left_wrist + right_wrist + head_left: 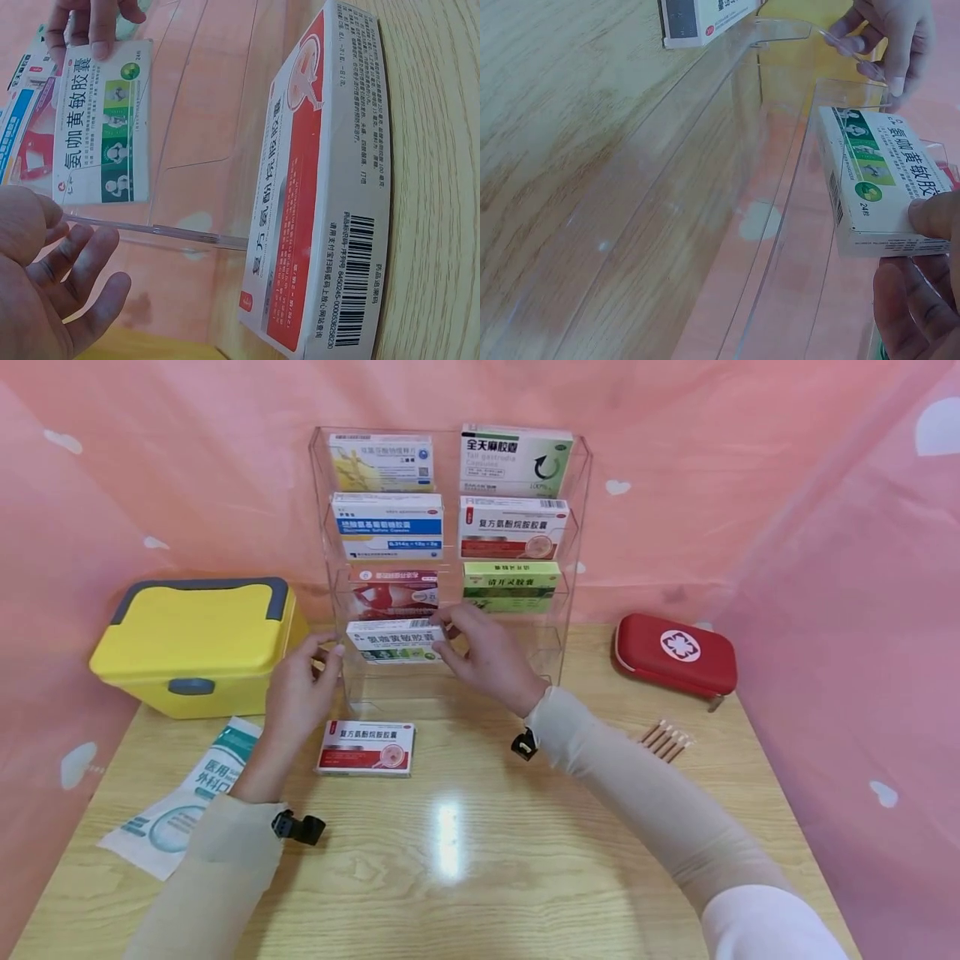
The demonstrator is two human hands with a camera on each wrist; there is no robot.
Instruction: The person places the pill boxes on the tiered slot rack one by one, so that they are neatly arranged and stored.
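Note:
My right hand (491, 656) pinches the right end of a white-and-green medicine box (395, 642), thumb on its front and fingers behind. This box is at the lower left tier of a clear display rack (450, 681), just below a red medicine box (393, 593). At the rack's left side, my left hand (303, 685) holds the clear edge between thumb and curled fingers, as the right wrist view shows. A white-and-red medicine box (366, 748) lies on the table before the rack; its barcoded side faces the left wrist view.
Several medicine boxes fill the upper tiers, such as a blue-and-white one (388, 527) and a green one (510, 587). On the left are a yellow case (187, 635) and a mask packet (180, 810). To the right are a red pouch (675, 656) and several brown-tipped sticks (666, 741).

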